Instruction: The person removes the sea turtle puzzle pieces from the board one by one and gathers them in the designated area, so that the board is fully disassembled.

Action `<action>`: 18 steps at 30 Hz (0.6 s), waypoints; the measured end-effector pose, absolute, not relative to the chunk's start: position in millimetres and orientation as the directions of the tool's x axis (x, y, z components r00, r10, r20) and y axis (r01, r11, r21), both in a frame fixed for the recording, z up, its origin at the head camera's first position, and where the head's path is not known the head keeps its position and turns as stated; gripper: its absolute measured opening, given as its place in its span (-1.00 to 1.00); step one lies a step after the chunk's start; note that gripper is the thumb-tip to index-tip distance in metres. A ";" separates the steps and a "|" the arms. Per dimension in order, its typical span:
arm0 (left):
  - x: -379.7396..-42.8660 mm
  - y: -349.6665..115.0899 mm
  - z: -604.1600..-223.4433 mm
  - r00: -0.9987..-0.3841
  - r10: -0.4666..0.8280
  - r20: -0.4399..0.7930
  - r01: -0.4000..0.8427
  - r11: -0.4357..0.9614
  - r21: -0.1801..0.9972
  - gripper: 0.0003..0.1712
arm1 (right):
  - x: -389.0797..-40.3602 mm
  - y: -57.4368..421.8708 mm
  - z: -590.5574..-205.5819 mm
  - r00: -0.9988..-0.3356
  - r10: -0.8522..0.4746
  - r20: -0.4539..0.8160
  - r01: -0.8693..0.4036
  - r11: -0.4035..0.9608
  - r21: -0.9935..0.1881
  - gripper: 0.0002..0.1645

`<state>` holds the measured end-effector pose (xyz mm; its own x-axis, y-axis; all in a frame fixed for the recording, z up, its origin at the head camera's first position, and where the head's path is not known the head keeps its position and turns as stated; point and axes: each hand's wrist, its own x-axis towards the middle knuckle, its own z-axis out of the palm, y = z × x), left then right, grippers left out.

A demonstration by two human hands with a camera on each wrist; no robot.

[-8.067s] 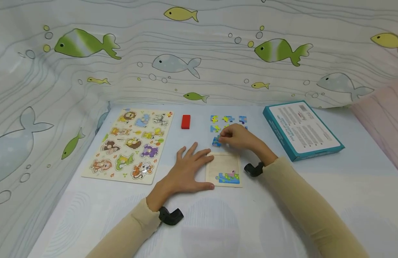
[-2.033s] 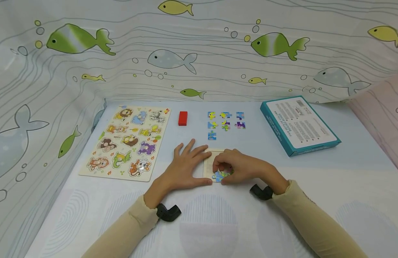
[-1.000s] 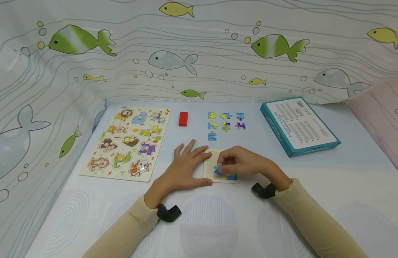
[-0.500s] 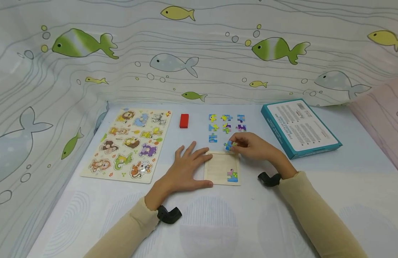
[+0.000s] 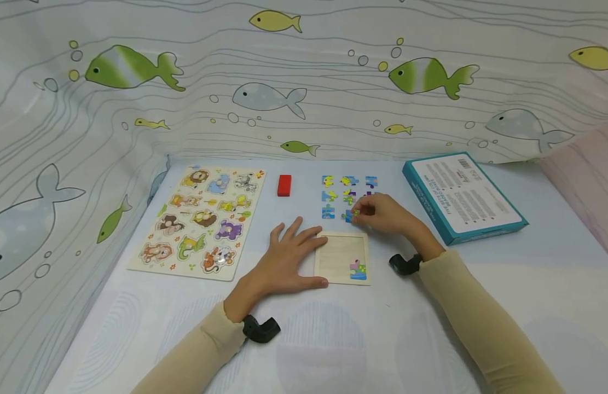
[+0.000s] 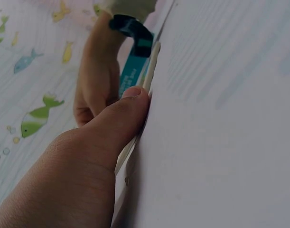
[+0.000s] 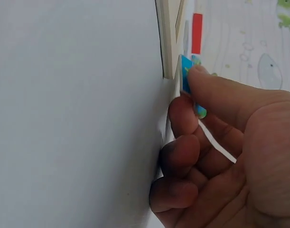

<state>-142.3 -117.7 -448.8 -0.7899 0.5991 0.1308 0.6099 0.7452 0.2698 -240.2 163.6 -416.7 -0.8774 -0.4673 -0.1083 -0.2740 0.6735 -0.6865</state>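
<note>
My right hand (image 5: 382,213) pinches a blue-and-green jigsaw piece (image 5: 349,216) between thumb and fingers, just beyond the far edge of a square wooden puzzle tray (image 5: 317,262). In the right wrist view the thumb presses on the printed face of this puzzle piece (image 7: 185,71). One pink, green and blue piece (image 5: 358,270) lies in the tray's near right corner. My left hand (image 5: 284,262) is spread flat beside the tray, thumb and fingertips touching its left side. The left wrist view shows the thumb (image 6: 130,104) against the tray's edge.
Loose jigsaw pieces (image 5: 328,196) lie in rows beyond the tray, partly hidden by the right hand. A red block (image 5: 284,185) lies left of them. An animal peg puzzle board (image 5: 195,219) is at left, a teal-edged box (image 5: 466,197) at right.
My right hand has lifted the blue-and-green piece out of the tray and carried it away from me, beside the rows of loose pieces. The left hand stays at the tray.
</note>
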 end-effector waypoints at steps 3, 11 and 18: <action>-142.6 -118.0 -448.9 -0.790 0.599 0.128 0.609 0.746 0.270 0.03 | -242.0 163.3 -418.1 -0.889 -0.450 -0.089 -0.282 0.689 -0.668 -0.66; -143.5 -116.2 -449.2 -0.798 0.592 0.114 0.598 0.755 0.269 0.03 | -239.4 167.3 -418.0 -0.903 -0.425 -0.060 -0.284 0.697 -0.658 -0.58; -143.0 -117.4 -449.5 -0.797 0.592 0.119 0.600 0.753 0.271 0.03 | -238.8 166.7 -421.1 -0.908 -0.417 -0.042 -0.293 0.702 -0.649 -0.56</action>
